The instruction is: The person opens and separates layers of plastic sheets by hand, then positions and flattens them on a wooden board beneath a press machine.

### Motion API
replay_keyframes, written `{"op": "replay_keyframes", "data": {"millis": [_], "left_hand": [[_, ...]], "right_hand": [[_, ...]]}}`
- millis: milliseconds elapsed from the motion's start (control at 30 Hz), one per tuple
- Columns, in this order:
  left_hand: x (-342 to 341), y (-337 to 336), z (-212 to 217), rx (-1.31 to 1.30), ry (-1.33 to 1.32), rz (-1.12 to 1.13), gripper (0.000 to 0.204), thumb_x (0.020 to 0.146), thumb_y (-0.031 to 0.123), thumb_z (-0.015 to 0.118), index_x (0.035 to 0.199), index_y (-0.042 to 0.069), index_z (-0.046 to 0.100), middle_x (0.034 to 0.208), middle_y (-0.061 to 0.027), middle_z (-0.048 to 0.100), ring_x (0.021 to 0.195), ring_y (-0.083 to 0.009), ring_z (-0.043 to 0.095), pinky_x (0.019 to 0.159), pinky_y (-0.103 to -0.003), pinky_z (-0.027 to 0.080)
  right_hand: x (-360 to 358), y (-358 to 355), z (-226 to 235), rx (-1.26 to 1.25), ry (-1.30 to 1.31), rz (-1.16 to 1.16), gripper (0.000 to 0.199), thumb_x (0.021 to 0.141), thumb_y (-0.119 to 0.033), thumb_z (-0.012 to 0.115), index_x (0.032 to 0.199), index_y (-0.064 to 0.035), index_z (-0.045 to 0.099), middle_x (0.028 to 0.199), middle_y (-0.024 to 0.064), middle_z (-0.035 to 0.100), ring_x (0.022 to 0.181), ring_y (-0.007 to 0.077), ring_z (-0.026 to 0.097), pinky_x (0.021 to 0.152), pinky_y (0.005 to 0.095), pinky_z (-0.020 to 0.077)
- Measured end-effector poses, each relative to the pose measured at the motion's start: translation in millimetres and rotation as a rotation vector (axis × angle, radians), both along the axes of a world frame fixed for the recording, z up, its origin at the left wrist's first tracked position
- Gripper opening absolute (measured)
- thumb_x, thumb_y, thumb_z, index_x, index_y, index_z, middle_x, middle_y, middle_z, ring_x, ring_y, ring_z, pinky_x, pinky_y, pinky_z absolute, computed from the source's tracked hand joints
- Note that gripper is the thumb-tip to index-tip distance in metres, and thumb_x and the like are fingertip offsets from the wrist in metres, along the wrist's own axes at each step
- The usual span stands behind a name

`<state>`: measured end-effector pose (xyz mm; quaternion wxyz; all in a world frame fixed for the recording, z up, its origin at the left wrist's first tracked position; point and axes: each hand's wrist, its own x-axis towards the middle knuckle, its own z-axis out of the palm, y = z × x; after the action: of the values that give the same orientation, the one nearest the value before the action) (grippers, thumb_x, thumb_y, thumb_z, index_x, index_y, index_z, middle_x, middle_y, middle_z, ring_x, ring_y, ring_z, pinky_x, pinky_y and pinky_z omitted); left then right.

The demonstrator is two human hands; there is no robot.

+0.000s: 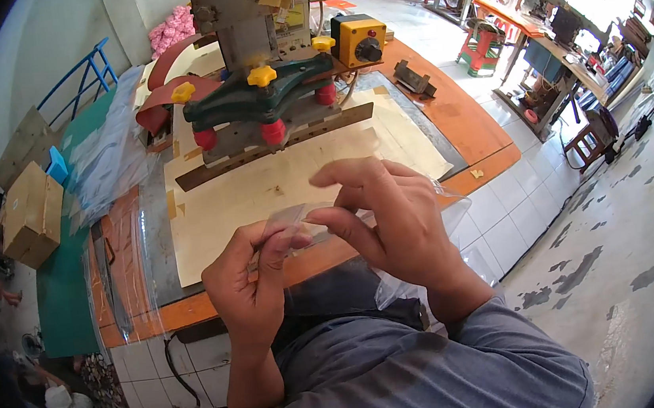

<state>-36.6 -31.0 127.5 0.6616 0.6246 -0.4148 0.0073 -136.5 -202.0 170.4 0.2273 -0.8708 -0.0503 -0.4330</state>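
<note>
My left hand (251, 280) pinches a clear, thin plastic sheet (287, 218) between thumb and fingers, in front of the press. Close on its right is my right hand (396, 220), thumb tip near the sheet's edge. Its forefinger is lifted away from the thumb, slightly blurred, and the other fingers are bent. More clear plastic (390, 289) shows below and beside my right hand; whether it is part of the same sheet I cannot tell. Beyond both hands, the press's long metal bar (281, 145) sits over a cream-coloured board (222, 231).
The press head (268, 99) has yellow knobs and red feet, with a yellow control box (358, 40) beside it. Clear plastic sheets (111, 163) lie on the left over a green surface (59, 312). A metal block (414, 79) rests on the orange tabletop (488, 147). Other people sit far off at right.
</note>
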Motion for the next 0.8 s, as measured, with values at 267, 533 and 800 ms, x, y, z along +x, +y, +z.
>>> {"op": "replay_keyframes", "data": {"millis": [267, 533, 800], "left_hand": [[-0.8, -0.7, -4.6, -0.043, -0.025, 0.023, 0.015, 0.104, 0.009, 0.067, 0.109, -0.005, 0.071, 0.092, -0.0123, 0.079, 0.087, -0.0163, 0.075, 0.084, -0.029, 0.058], [-1.6, 11.6, -8.8, -0.148, 0.06, -0.001, 0.017, 0.106, 0.011, 0.064, 0.109, -0.005, 0.068, 0.093, -0.0085, 0.074, 0.075, -0.0101, 0.061, 0.067, -0.023, 0.049], [2.8, 22.1, -9.5, -0.215, 0.121, 0.04, 0.014, 0.105, 0.007, 0.064, 0.104, -0.007, 0.067, 0.094, -0.0164, 0.076, 0.086, -0.0213, 0.076, 0.082, -0.031, 0.06]], "right_hand": [[3.6, -0.8, -3.4, -0.124, -0.018, -0.012, 0.021, 0.088, -0.024, 0.079, 0.088, -0.0106, 0.063, 0.074, 0.0024, 0.065, 0.067, 0.0218, 0.068, 0.063, 0.0365, 0.0474], [8.4, 8.6, -5.6, -0.144, -0.04, 0.06, 0.025, 0.085, -0.027, 0.08, 0.086, -0.0111, 0.061, 0.076, 0.002, 0.064, 0.069, 0.0227, 0.066, 0.064, 0.0366, 0.0477], [1.4, 2.9, -6.0, -0.102, 0.022, 0.087, 0.022, 0.085, -0.024, 0.081, 0.091, -0.0099, 0.065, 0.08, 0.0043, 0.065, 0.073, 0.0238, 0.067, 0.067, 0.0368, 0.0507]]}}
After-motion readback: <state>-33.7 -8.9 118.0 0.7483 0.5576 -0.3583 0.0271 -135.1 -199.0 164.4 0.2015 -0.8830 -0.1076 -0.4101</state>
